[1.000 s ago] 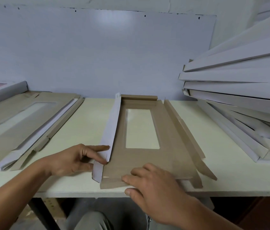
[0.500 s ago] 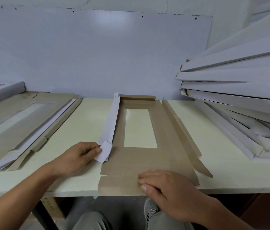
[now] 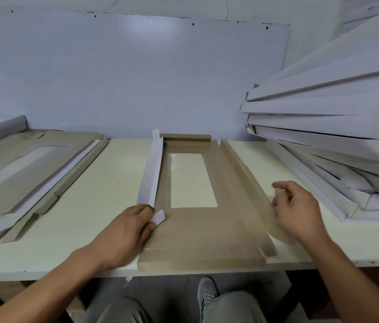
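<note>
At table (image 3: 90, 206) centre, head view, the flat cardboard blank (image 3: 207, 231) reaches the front edge. The left hand (image 3: 128, 231) pinches the near end of its white flap (image 3: 151, 173). The right hand (image 3: 300, 210), blurred, is at the blank's right side, fingers loosely curled; whether it touches cannot be told.

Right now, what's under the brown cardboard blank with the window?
Through the window of the cardboard blank, only the cream table shows. Anything beneath the solid board is hidden.
</note>
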Available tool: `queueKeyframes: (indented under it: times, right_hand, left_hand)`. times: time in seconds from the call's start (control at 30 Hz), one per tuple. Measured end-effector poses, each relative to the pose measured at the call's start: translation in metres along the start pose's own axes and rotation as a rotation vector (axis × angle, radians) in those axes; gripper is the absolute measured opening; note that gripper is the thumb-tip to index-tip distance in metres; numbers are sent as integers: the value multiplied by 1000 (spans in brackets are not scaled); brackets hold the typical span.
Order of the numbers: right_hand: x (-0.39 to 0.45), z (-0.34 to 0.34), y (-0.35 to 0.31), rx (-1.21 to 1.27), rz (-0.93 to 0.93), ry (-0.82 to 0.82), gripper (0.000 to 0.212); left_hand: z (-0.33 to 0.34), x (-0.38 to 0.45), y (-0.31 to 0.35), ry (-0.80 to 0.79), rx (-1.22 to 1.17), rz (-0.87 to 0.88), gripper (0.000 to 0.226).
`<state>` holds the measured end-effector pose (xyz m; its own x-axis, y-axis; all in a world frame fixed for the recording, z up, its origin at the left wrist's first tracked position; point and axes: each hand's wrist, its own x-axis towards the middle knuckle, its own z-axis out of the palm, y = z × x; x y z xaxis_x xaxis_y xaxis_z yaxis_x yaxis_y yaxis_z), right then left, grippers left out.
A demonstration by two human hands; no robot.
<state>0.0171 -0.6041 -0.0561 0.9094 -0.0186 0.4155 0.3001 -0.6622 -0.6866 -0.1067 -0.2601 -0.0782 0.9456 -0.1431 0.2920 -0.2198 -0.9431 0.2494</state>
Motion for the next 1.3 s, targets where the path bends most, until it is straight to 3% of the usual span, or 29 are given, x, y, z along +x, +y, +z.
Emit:
queueKeyframes:
  times: [0.07, 0.13, 0.27, 0.4, 0.53, 0.67, 0.77, 0.9, 1.0, 1.1, 1.23, 1.3]
  right_hand:
    - [23, -2, 18, -69, 158, -108, 32]
    - [32, 5, 25, -141, 193, -276, 33]
    - [30, 21, 6, -290, 87, -477, 39]
    - [22, 28, -11, -535, -22, -574, 42]
    - [11, 28, -19, -581, -93, -602, 23]
    - [4, 28, -22, -561, -143, -586, 8]
    - [3, 22, -19, -410, -181, -631, 18]
    - [10, 4, -19, -96, -46, -865, 35]
    - [19, -15, -15, 11, -7, -1078, 49]
    - [24, -23, -12, -68, -93, -1173, 52]
    - [24, -17, -10, -68, -154, -1139, 23]
    - [24, -14, -9, -42, -154, -1120, 2]
  left_hand:
    - [1, 1, 2, 5, 15, -5, 26]
    - [1, 1, 1, -4, 20, -13, 25]
    - [0, 1, 1, -29, 33, -22, 25]
    - [-1, 1, 3, -49, 31, -29, 26]
    - [-1, 1, 3, -71, 45, -36, 27]
    - [-4, 1, 8, -92, 107, -55, 41]
    - [-4, 2, 10, -101, 185, -56, 54]
    - [-2, 2, 9, -115, 230, -82, 35]
    - [-2, 3, 9, -121, 269, -66, 52]
    - [-1, 4, 10, -128, 294, -65, 56]
    - [3, 4, 6, -128, 283, -15, 51]
    - [4, 4, 2, -100, 165, 46, 34]
